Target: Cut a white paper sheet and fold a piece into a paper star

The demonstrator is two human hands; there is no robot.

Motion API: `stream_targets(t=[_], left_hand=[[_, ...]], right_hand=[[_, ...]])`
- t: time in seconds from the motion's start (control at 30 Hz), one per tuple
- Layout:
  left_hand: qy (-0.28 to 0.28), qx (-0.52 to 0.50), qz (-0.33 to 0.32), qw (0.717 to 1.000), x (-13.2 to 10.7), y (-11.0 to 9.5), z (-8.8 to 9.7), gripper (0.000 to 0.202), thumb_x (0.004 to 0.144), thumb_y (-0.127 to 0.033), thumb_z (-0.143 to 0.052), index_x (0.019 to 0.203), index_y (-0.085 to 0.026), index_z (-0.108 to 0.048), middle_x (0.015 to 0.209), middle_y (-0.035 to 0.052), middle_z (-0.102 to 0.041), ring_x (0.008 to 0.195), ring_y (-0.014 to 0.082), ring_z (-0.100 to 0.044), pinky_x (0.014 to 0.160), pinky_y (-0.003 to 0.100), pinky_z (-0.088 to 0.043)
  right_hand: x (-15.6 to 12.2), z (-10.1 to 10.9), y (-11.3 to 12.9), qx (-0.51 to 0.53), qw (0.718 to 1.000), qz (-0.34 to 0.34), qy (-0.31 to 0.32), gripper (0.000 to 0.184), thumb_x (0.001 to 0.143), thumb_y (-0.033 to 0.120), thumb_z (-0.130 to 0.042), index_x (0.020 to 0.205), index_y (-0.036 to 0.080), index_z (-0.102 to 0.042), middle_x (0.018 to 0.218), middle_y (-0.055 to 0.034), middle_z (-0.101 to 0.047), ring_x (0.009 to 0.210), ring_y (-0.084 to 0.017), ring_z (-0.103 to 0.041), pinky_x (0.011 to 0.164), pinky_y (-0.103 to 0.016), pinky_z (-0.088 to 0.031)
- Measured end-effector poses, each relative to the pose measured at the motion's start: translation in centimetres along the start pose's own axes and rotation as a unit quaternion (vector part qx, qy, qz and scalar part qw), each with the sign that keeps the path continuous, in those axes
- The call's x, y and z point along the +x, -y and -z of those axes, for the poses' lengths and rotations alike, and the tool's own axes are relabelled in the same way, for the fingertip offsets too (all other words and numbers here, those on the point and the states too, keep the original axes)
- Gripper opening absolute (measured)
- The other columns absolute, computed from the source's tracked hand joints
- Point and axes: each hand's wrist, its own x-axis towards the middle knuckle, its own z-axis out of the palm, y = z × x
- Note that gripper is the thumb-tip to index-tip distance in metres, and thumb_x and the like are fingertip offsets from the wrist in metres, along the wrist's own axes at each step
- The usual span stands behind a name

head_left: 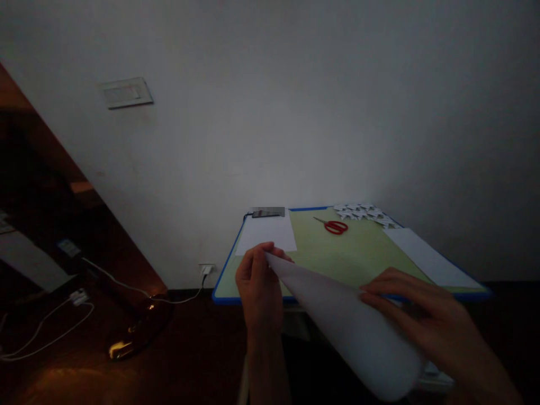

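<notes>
A white sheet of paper (350,326) curves over in front of me, above the near edge of a small table (223,287) with a green top and blue rim. My left hand (259,287) pinches the sheet's pointed corner, fingers closed on it. On the right, my right hand (422,312) rests on the sheet's upper fold with its fingers stretched along the paper and pressing on it.
On the table lie red-handled scissors (335,226), a white sheet (266,234) at the far left, another white sheet (430,260) on the right, several folded paper shapes (365,214) at the back, and a dark phone (266,213). The table stands against a wall. White cables (105,278) run across the dark floor at left.
</notes>
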Motion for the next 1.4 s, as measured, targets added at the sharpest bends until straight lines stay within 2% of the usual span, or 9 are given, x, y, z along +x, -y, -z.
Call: stream_targets(t=[0.3,0.6,0.83,1.1,1.4], left_hand=[[-0.026,0.05,-0.057,0.997,-0.2,0.4,0.0,0.03,0.083,-0.047,-0.086,0.086,-0.018,-0.079,0.073,0.0023,-0.077,0.064,0.0143,-0.074,0.064,0.026,-0.062],[-0.062,0.142,-0.109,0.982,-0.4,0.7,0.5,0.027,0.091,-0.045,-0.079,0.088,-0.018,-0.079,0.075,0.0017,-0.076,0.068,0.0143,-0.072,0.066,0.025,-0.057],[-0.068,0.169,-0.148,0.972,-0.6,0.9,0.4,0.021,0.094,-0.04,-0.077,0.091,-0.019,-0.079,0.076,0.0014,-0.076,0.069,0.0152,-0.072,0.067,0.026,-0.057],[-0.134,0.282,-0.234,0.921,-1.2,1.3,-0.2,0.021,0.098,-0.039,-0.072,0.092,-0.02,-0.078,0.075,0.0009,-0.077,0.069,0.0165,-0.073,0.068,0.028,-0.058],[-0.184,0.367,-0.284,0.866,-1.2,1.7,-0.5,0.022,0.101,-0.038,-0.066,0.09,-0.021,-0.075,0.079,0.0,-0.073,0.073,0.0166,-0.068,0.071,0.027,-0.053]], right_hand=[[-0.4,0.0,-0.6,-0.013,1.0,-0.006,-0.001,0.015,0.096,0.042,-0.076,0.089,0.03,-0.081,0.087,-0.0003,-0.079,0.079,-0.019,-0.076,0.071,-0.026,-0.061],[-0.5,0.2,-0.8,-0.03,1.0,-0.007,0.001,0.02,0.098,0.046,-0.071,0.092,0.03,-0.082,0.088,-0.0025,-0.079,0.079,-0.021,-0.075,0.071,-0.03,-0.061],[-0.6,0.2,-0.8,-0.037,0.999,-0.001,0.006,0.014,0.098,0.04,-0.073,0.092,0.03,-0.08,0.087,-0.0003,-0.078,0.079,-0.019,-0.074,0.07,-0.028,-0.058],[-0.2,0.3,-0.4,-0.033,0.999,0.005,-0.003,0.017,0.098,0.041,-0.072,0.088,0.03,-0.08,0.081,-0.0012,-0.076,0.073,-0.02,-0.072,0.066,-0.029,-0.057],[0.1,0.2,-0.2,-0.024,1.0,0.016,0.006,0.015,0.098,0.04,-0.073,0.089,0.03,-0.079,0.079,0.0012,-0.075,0.072,-0.017,-0.071,0.063,-0.025,-0.055]])
